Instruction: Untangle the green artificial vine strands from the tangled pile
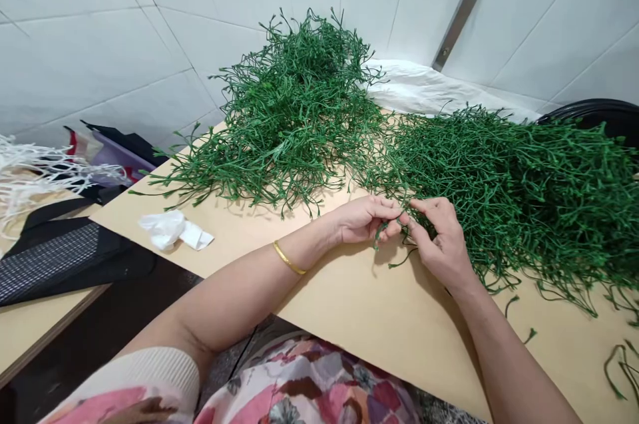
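My left hand (367, 219), below a gold bangle (289, 257), pinches a thin green cord (378, 236) between thumb and fingers. Facing it from the right, my right hand (442, 237) has thumb and index finger closed on the same green strand, and the fingertips of both hands nearly meet. Loose ends of cord hang under the fingers. Just beyond the hands lie two heaps of green cords with small knotted ends, a tall left pile (299, 98) and a wide right pile (519, 178).
The tan table (349, 297) meets a tiled wall. A crumpled white tissue (172, 229) lies at left, and white plastic (419, 86) sits behind the piles. White cords (44, 174) and black mesh material (60, 257) are at far left. Stray green strands (622, 367) lie at right.
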The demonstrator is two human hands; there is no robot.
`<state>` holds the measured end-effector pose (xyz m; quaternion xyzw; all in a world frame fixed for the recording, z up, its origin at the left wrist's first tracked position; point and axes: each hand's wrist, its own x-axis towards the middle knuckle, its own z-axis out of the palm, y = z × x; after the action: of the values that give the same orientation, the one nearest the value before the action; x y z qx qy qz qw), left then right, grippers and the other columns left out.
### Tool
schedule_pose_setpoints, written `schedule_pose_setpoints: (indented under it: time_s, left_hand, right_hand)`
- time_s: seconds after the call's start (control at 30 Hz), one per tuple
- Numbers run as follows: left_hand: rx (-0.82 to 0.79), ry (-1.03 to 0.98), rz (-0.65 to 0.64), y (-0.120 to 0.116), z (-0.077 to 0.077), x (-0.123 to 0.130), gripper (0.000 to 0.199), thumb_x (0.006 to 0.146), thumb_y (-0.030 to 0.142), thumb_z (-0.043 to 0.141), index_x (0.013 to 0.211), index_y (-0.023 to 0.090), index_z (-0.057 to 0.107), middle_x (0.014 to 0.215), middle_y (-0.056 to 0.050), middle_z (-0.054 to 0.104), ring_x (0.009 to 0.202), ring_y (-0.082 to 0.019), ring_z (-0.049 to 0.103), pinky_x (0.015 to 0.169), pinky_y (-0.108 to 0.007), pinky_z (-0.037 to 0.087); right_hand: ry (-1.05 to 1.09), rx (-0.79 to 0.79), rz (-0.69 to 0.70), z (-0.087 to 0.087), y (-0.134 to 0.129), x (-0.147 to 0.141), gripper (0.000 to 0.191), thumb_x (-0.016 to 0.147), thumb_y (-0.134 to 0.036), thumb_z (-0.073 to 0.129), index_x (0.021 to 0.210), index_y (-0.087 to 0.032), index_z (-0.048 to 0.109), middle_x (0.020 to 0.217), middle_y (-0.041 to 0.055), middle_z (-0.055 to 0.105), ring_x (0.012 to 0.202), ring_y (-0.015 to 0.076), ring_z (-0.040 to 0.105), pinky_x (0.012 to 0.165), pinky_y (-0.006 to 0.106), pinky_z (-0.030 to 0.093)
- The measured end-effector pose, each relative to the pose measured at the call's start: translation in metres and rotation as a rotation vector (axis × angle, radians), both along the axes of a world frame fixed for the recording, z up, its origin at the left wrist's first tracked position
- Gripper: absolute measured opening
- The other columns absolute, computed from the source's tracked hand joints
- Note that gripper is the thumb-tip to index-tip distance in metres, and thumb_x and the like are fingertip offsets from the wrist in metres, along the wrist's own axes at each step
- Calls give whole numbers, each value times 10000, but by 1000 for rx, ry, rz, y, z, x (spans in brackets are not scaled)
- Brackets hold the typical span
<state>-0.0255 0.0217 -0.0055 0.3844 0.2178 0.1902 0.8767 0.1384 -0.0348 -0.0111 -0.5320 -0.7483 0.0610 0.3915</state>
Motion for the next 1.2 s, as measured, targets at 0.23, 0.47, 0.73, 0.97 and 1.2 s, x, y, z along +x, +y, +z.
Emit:
schedule_pose_setpoints:
  time_s: [0.23, 0.47, 0.73, 0.97, 1.2]
  left_hand:
    - [167, 145, 113, 0, 2, 3, 53, 769, 173, 508, 723, 154, 493, 473, -16, 578, 359, -105, 493, 392, -208, 381]
    - [311, 161, 226, -1, -1, 4, 204, 664, 280, 667, 788, 149, 570, 525, 31, 525, 437, -51, 453, 447, -187, 330]
    - [282, 195, 321, -2, -4, 7, 249, 628, 275, 702, 541, 100, 547, 519, 12, 505, 476, -40, 420, 498, -209, 305]
    - [-85, 17, 346, 3, -2, 7, 120, 733, 141, 574, 624, 93, 559, 589, -25, 552, 506, -75, 483, 523, -228, 401]
    - [-219, -121, 425, 7, 2, 2, 199, 785, 115, 455, 616, 87, 555, 595, -59, 576, 504, -86, 521, 486, -202, 409]
  right_hand:
    - [375, -254, -2, 2, -2, 8, 111, 771, -272, 548, 796, -176, 598, 746, 10, 599, 697, 135, 550, 647, 268, 441]
    - [254, -196, -26, -1, -4, 8, 172, 790, -292, 509, 816, -166, 622, 715, 20, 610, 654, 136, 551, 597, 248, 429]
    - [133, -85, -56, -8, -1, 7, 166, 766, -241, 498, 805, -174, 645, 810, 63, 671, 771, 190, 611, 715, 308, 469]
    - [170, -7, -133, -4, -4, 6, 260, 770, -253, 532, 1012, -169, 579, 727, 12, 562, 617, 124, 517, 632, 279, 455]
    - [82, 284, -149, 3, -7, 1, 269, 797, -168, 483, 1053, -181, 565, 841, 53, 557, 759, 155, 528, 721, 318, 449]
